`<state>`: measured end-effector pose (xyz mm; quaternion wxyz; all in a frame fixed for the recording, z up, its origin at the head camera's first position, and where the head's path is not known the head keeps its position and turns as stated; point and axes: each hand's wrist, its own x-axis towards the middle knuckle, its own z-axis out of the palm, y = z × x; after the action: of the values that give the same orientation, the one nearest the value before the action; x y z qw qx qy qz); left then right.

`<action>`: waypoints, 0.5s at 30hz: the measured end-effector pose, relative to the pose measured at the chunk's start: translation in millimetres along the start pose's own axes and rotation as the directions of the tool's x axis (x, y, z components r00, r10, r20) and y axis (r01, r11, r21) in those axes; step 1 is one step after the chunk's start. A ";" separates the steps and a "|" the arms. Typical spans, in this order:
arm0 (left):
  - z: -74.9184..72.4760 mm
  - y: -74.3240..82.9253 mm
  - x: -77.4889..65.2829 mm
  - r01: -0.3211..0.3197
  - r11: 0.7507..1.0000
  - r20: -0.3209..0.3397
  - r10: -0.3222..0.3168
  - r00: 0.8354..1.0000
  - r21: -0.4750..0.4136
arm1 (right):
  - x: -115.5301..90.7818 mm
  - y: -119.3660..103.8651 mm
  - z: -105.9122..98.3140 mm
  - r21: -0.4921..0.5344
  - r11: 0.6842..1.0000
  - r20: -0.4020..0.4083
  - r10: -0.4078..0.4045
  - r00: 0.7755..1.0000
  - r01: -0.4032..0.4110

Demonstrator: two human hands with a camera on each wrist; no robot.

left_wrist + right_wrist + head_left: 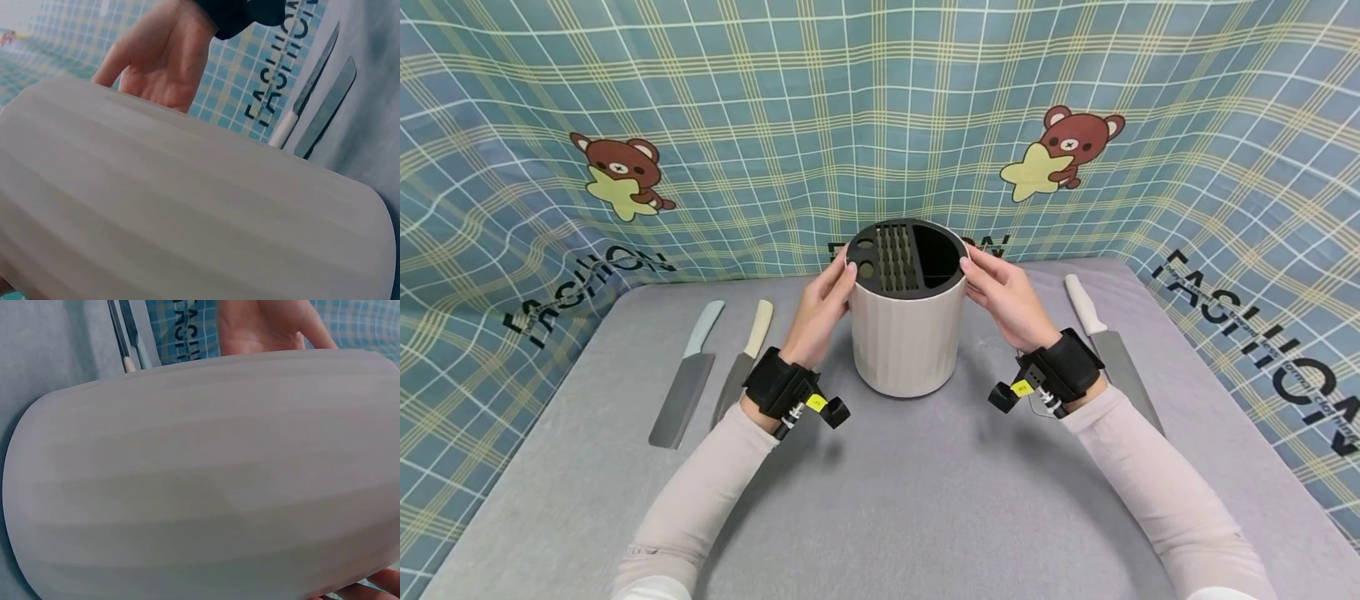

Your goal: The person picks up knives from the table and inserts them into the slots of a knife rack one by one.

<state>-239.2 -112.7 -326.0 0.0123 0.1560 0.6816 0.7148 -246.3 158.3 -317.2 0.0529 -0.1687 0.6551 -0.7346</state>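
A white ribbed knife block (906, 342) with a black slotted top stands upright on the grey tabletop. My left hand (820, 310) holds its left side, thumb at the rim. On the opposite side my right hand (1006, 302) holds it too, with the thumb at the rim and the fingers round the side. The block's wall (187, 206) fills most of the left wrist view, and the right hand (165, 59) shows beyond it. In the right wrist view, the left hand (265, 325) appears behind the block, and right fingertips (375, 589) show at the lower corner.
Left of the block lie a cleaver with a light blue handle (703, 329) and a cream-handled knife (758, 329), partly behind my left wrist. A white-handled knife (1084, 304) lies to the right, partly covered by my right forearm. Plaid cloth (880, 108) hangs behind the table.
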 end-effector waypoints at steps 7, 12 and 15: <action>3.2 8.5 -16.5 -0.007 1.000 0.015 0.007 1.000 -0.005 | -15.9 -4.3 4.6 -0.011 0.999 0.031 -0.031 0.999 0.032; 3.9 9.3 -27.5 -0.027 0.999 0.031 0.028 0.999 -0.020 | -25.2 -6.2 7.5 -0.032 0.999 0.031 -0.036 0.999 0.037; -1.0 -4.7 -27.9 -0.073 0.997 0.047 0.074 0.996 -0.031 | -30.2 -6.7 8.6 -0.047 0.998 0.024 -0.029 0.999 0.030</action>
<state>-213.9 -119.7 -336.4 0.0046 0.1979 0.6642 0.7209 -214.2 160.2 -315.3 0.0455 -0.1882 0.6691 -0.7175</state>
